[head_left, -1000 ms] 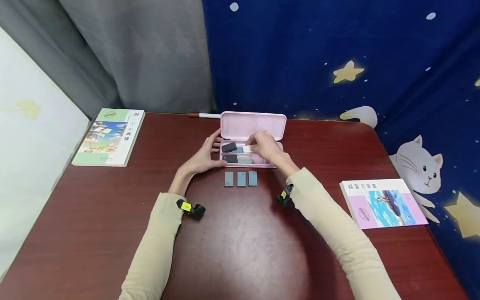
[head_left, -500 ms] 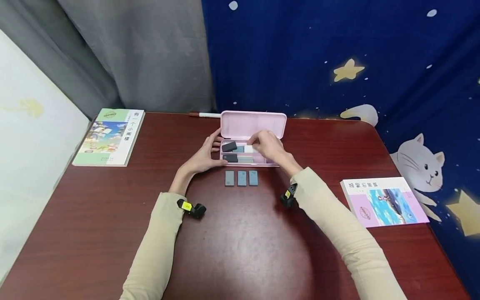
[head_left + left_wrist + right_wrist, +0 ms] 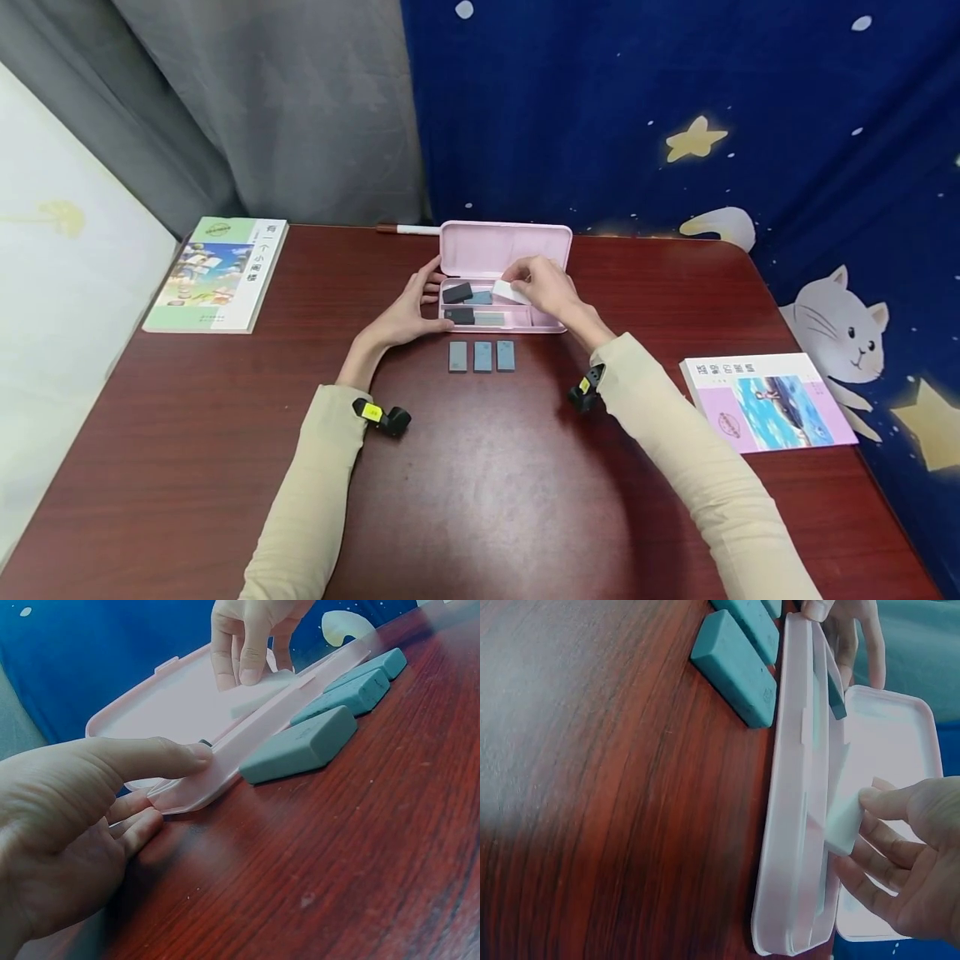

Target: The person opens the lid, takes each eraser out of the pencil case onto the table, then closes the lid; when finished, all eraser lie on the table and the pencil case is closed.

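A pink pencil case (image 3: 504, 331) lies with its lid raised at the table's back. The right hand (image 3: 547, 287) pinches a white eraser (image 3: 845, 817) between thumb and fingers, tilted over the case's back compartment. Around the case's left end, the left hand (image 3: 403, 315) has its thumb at the front wall and its fingers at the back. Inside the case are two dark blocks, one (image 3: 457, 293) in the back compartment and one (image 3: 460, 317) in front, with bluish-grey pieces beside them. Three bluish-grey erasers (image 3: 483, 357) lie in a row before the case.
A book with a green cover (image 3: 213, 275) lies at the table's back left, another with a pink and blue cover (image 3: 768, 404) at the right. A brown and white pen (image 3: 408, 229) lies behind the case at the left. Curtains hang behind the table.
The right hand has shifted slightly right with the white eraser, which now sits more tilted. More of the case's right part shows. The left hand has stayed in place.
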